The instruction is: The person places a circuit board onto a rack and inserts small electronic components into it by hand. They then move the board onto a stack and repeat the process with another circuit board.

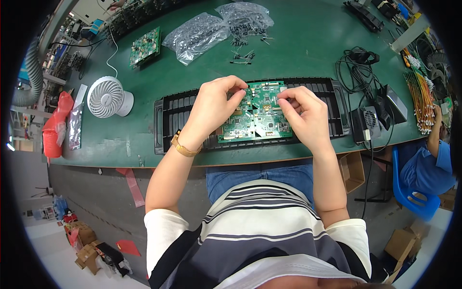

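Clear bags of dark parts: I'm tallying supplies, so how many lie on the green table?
2, both beyond the circuit board: the left bag, and the right bag next to it, behind loose parts. Others may be hidden.

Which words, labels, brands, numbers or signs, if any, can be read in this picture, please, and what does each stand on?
None can be read for certain.
Near board: pale marks, too small to read.
Far board: any print is too small to read.
Fan: any lettering is too small to make out.
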Motion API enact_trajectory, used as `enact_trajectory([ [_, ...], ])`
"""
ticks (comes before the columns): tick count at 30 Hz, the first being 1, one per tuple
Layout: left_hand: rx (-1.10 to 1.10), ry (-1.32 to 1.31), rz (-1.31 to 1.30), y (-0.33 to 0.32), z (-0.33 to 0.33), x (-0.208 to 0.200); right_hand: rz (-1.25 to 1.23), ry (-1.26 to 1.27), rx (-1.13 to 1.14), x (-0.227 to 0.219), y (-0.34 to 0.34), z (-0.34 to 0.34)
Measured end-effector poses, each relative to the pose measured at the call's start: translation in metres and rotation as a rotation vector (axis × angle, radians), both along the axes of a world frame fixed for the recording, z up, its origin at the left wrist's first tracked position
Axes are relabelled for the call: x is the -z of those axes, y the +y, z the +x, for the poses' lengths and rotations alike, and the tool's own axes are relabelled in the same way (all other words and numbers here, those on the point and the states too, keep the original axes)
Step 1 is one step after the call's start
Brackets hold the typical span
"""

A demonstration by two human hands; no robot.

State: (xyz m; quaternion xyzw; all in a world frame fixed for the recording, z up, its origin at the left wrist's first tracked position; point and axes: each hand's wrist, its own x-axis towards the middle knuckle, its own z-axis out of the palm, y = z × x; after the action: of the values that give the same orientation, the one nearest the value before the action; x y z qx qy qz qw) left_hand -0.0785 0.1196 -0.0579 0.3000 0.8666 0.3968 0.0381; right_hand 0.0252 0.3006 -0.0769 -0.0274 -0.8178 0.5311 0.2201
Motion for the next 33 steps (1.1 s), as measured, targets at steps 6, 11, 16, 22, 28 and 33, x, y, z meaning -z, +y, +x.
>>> enact_trajectory([
  [6, 0.031, 0.061, 0.0, 0.001, -0.001, 0.004, -0.004, -0.021, 0.002, 0.002, 0.001, 0.0],
  [11, 0.054, 0.11, -0.022, 0.002, -0.001, 0.005, -0.008, -0.018, 0.002, 0.004, 0.0, 0.001],
  [16, 0.034, 0.082, -0.054, 0.003, 0.0, 0.001, -0.009, -0.016, -0.001, 0.007, 0.0, 0.002],
  [22, 0.02, 0.069, -0.077, 0.003, 0.001, 0.0, -0.001, -0.03, -0.011, 0.007, 0.0, 0.002],
  [28, 0.047, 0.092, -0.11, 0.004, -0.002, 0.0, -0.004, -0.034, -0.004, 0.008, 0.0, 0.002],
  [33, 0.076, 0.438, -0.101, 0.012, 0.001, 0.015, 0.045, -0.014, -0.007, 0.008, -0.001, 0.001],
])
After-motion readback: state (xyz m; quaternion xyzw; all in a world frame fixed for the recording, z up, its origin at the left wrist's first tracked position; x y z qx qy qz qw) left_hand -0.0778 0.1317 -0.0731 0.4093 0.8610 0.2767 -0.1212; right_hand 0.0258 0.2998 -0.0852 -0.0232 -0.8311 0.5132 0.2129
